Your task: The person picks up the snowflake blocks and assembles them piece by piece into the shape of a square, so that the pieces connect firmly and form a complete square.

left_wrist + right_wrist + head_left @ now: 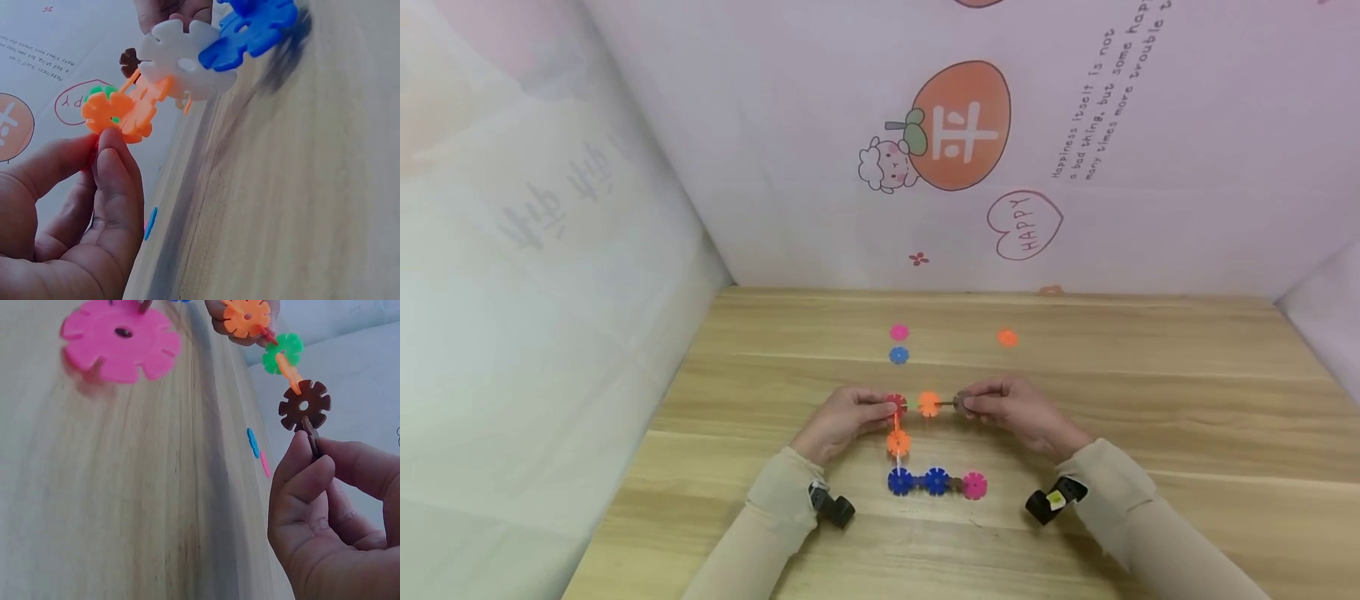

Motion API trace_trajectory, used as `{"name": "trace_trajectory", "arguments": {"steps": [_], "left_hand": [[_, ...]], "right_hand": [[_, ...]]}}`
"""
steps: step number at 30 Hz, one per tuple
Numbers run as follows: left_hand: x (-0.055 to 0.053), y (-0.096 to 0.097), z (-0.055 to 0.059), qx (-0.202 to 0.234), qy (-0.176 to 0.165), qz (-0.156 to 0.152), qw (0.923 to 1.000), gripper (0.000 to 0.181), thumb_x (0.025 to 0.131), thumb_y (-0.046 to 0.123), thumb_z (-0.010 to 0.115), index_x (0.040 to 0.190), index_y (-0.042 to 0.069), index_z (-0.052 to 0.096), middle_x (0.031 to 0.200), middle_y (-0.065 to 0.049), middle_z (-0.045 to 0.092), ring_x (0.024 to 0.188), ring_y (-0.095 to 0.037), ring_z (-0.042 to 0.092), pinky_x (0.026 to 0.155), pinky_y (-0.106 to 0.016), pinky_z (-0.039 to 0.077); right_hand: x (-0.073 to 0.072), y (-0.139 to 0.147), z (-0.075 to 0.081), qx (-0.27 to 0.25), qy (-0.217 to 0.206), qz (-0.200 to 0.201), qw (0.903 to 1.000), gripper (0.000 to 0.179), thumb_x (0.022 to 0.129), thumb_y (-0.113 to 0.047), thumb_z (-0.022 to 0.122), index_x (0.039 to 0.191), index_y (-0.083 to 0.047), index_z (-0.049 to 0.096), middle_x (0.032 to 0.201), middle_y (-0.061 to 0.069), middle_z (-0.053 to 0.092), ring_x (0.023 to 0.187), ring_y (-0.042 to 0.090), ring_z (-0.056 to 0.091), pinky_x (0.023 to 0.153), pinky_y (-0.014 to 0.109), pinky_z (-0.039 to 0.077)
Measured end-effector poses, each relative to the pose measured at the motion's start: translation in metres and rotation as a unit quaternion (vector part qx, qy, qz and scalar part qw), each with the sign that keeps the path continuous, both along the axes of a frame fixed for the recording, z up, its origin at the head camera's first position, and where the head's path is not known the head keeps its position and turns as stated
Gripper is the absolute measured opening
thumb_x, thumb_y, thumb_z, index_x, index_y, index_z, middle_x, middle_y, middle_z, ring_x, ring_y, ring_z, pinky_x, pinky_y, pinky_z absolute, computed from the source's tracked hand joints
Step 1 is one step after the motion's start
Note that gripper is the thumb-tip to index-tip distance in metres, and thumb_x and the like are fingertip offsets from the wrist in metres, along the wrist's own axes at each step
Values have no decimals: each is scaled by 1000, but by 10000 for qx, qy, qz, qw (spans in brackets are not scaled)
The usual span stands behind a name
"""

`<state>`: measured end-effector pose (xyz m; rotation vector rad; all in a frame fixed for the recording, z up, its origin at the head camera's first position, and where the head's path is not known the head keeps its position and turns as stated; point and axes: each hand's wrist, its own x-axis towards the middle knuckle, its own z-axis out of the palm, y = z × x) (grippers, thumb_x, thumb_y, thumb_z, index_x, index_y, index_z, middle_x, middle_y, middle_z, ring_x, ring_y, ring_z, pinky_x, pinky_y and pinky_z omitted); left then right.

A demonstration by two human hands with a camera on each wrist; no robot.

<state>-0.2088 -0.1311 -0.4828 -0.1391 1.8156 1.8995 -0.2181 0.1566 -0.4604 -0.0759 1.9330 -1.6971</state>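
Near the table's middle, my left hand pinches a red notched plastic disc, mostly covered by the fingers in the left wrist view. My right hand holds a brown disc between thumb and fingers; it slots into another brown disc. Between the hands run a green disc and an orange disc. From the red disc, the linked chain turns towards the person through an orange disc, a white disc and a blue disc, then right to a pink disc.
Behind the hands lie a loose pink disc, a light blue disc and, further right, an orange disc. The wooden table ends at a printed cloth backdrop. Each wrist wears a black camera.
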Motion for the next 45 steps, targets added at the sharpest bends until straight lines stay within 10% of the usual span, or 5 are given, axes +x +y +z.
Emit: {"name": "trace_trajectory", "arguments": {"steps": [32,45], "left_hand": [[-11,23,-2,100,18,-321,9994,25,87,-2,68,112,-8,67,107,-17,71,87,-16,72,89,-31,60],[0,2,-1,-27,9,-203,9998,27,90,-1,66,115,-10,64,107,-16,70,88,-15,71,89,-29,60]], "right_hand": [[7,18,6,82,76,-363,9993,30,92,-13,68,116,5,66,111,14,70,95,19,68,85,28,60],[0,10,1,822,796,389,9927,35,96,-32,65,120,-8,68,113,7,72,105,21,67,94,34,57]]}}
